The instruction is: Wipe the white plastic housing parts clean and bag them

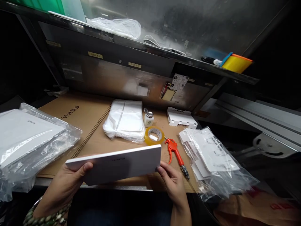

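Observation:
A flat white panel (131, 168) with small dark lettering is held up at a tilt over the front edge of the bench. My left hand (72, 179) grips its left end, thumb on the near face and fingers hidden behind. At the right edge, my right hand (172, 182) pinches the panel between thumb and fingers. Just beyond it lie a roll of clear yellowish tape (147, 138) and a red air blow gun (176, 150). A stack of white plastic bags (124, 121) sits behind the panel, beside a small white pump bottle (149, 120).
Bagged white panels (30, 131) lie at the left on cardboard (77, 116). White slotted parts in a clear bag (216, 153) and a white housing (182, 117) are at the right. A metal shelf (150, 47) overhangs the back, carrying a yellow container (237, 63).

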Demonstrator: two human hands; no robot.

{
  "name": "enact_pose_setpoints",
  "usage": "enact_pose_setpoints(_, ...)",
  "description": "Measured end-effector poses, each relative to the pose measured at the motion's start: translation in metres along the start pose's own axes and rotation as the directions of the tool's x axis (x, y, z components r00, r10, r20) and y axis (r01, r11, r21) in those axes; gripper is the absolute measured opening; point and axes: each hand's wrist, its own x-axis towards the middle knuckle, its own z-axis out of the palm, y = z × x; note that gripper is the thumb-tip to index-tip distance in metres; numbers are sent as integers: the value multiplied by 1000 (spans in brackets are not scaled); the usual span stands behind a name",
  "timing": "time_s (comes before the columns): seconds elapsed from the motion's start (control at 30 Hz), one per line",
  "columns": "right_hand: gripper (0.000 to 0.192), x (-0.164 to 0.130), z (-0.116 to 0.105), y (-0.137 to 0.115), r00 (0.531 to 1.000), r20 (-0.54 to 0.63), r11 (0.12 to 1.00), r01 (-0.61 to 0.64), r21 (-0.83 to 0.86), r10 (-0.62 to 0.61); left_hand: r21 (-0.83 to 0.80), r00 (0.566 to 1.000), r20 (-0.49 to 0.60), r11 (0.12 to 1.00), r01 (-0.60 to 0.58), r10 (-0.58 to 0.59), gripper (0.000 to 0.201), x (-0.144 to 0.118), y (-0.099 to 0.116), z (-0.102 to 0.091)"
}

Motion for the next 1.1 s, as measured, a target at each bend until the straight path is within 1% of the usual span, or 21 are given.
enact_pose_setpoints(0.03,29,2,0,3,1000,-13,1000,21,-12,-21,32,1000,18,999,-26,25,37,1,-1,-5)
enact_pose_setpoints(0.1,28,6,1,10,998,-30,998,57,-38,-58,121,987,76,982,-148,139,30,2,-1,-13)
enact_pose_setpoints(0.13,27,7,2,14,997,-36,996,68,-54,-70,163,969,109,957,-239,223,25,1,1,-14)
enact_pose_setpoints(0.2,25,9,3,20,996,-46,994,77,-79,-81,216,911,192,890,-401,364,16,-3,6,-11)
enact_pose_setpoints(0.27,24,10,4,25,996,-53,993,73,-88,-78,220,857,241,834,-506,456,11,-8,14,-3)
enact_pose_setpoints(0.3,24,11,4,27,996,-56,994,70,-88,-75,212,838,256,818,-535,482,10,-10,18,2)
enact_pose_setpoints(0.37,24,11,4,28,996,-57,994,64,-85,-69,190,822,277,810,-555,498,9,-13,25,8)
enact_pose_setpoints(0.43,24,12,4,28,997,-52,995,56,-87,-61,171,818,285,813,-556,499,7,-16,29,11)
enact_pose_setpoints(0.7,24,14,8,27,996,-72,995,49,-90,-56,147,836,299,843,-518,461,6,-16,31,9)
enact_pose_setpoints(0.73,24,14,9,28,995,-81,995,47,-91,-54,148,838,307,847,-510,451,7,-16,31,8)
enact_pose_setpoints(0.8,23,18,9,26,995,-83,995,46,-84,-53,184,834,362,845,-502,417,17,-15,30,4)
enact_pose_setpoints(0.83,23,22,9,24,996,-65,995,55,-85,-61,215,829,389,836,-506,402,21,-16,30,1)
enact_pose_setpoints(0.87,24,28,8,20,997,-24,993,74,-95,-77,251,834,389,825,-506,393,23,-17,29,-2)
enact_pose_setpoints(0.9,24,36,6,14,995,29,988,102,-115,-99,294,857,340,821,-489,389,24,-19,27,-5)
enact_pose_setpoints(0.93,25,47,3,8,990,80,980,131,-150,-120,331,887,246,826,-456,390,24,-20,26,-8)
enact_pose_setpoints(0.97,26,60,0,1,985,111,965,150,-214,-128,355,912,127,841,-409,390,25,-22,24,-10)
enact_pose_setpoints(1.0,28,74,-4,-5,985,119,942,153,-297,-122,370,922,10,855,-363,387,27,-24,22,-12)
enact_pose_setpoints(1.03,29,91,-8,-10,989,104,912,139,-386,-107,383,917,-78,861,-335,392,30,-25,20,-13)
enact_pose_setpoints(1.07,29,108,-11,-13,993,72,876,114,-469,-91,399,904,-131,856,-329,408,32,-26,18,-13)
enact_pose_setpoints(1.1,28,126,-13,-15,996,38,840,88,-536,-80,415,881,-156,839,-351,446,33,-26,16,-12)
